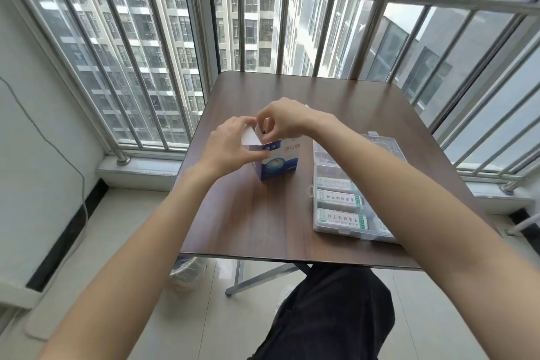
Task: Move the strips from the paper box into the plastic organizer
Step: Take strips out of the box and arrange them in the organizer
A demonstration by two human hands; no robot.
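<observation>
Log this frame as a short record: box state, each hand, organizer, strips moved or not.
paper box: upright on table, top flap open
left hand: grips box's upper left side
right hand: fingers curled at box opening; contents hidden
plastic organizer: right of box, lid open, holds packets
strips: none visible outside box

Blue-white paper box (pixel 277 162) stood upright mid-table, top flap opened. Clear plastic organizer (pixel 327 225) laid just right of it, lid open, w/ boxed packs inside.
</observation>
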